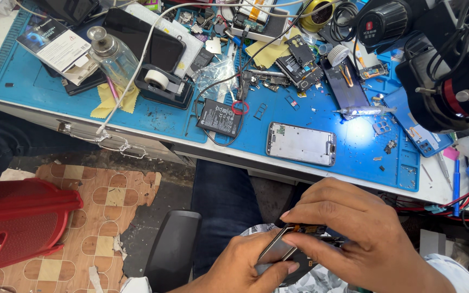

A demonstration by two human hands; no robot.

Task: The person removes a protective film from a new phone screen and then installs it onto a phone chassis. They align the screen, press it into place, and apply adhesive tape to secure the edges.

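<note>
A: What is held?

B: A phone frame [282,247], dark with a metallic edge, is gripped low in the near part of the view, over the lap. It is pinched from the left by the left hand [245,266], thumb laid across its face. The right hand [354,228] is arched over its right end, fingers curled down onto the part; what the fingertips touch there is hidden.

A: Hand state?

B: Both closed on the frame. Fingers narrow, nothing spread.

A: Bench?

B: A blue work mat [153,116] is seen far of the hands. On it a silver phone back shell [301,143] is laid flat, just far of the hands. A black battery [219,118] is placed to its left, touched by a small red ring [240,107]. A tape dispenser [163,84] and a glass bottle [112,54] are set further left. A lit tool [365,111] is laid to the right, with glare on the mat beneath. A microscope [441,65] is seen at far right.

A: Floor?

B: A red plastic stool [17,222] is at near left, on worn patterned flooring [104,217].
</note>
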